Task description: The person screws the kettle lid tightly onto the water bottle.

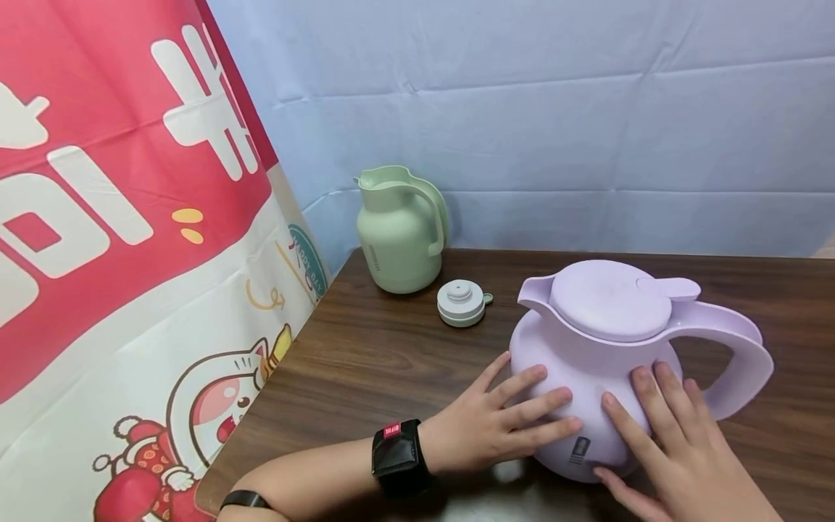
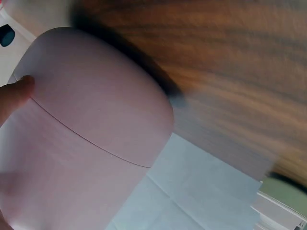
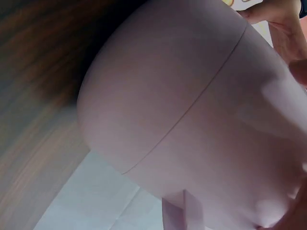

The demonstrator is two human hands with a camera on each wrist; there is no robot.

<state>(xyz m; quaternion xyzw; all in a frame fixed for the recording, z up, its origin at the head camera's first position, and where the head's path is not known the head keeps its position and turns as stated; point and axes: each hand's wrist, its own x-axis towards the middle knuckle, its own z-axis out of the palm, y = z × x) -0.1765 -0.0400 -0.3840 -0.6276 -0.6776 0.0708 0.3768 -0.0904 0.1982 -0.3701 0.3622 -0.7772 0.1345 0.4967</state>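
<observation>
A lilac thermos jug [image 1: 587, 377] with a lid [image 1: 609, 301] stands at the table's right front, its spout to the left and its handle [image 1: 750, 355] to the right. My left hand [image 1: 502, 420] lies with spread fingers on the jug's left front. On the right front, my right hand [image 1: 678, 442] touches the body below the handle, its fingers spread and nearly straight. A small dark label [image 1: 579, 449] shows between the hands. The jug's smooth body [image 2: 96, 110] and its seam fill much of both wrist views.
A green jug [image 1: 401, 239] stands at the back left of the dark wooden table [image 1: 365, 348]. Beside it lies a round white stopper [image 1: 460, 303] with a small loop. A pale blue cloth [image 1: 522, 130] hangs behind, and a printed red and white cloth [image 1: 130, 217] hangs at left.
</observation>
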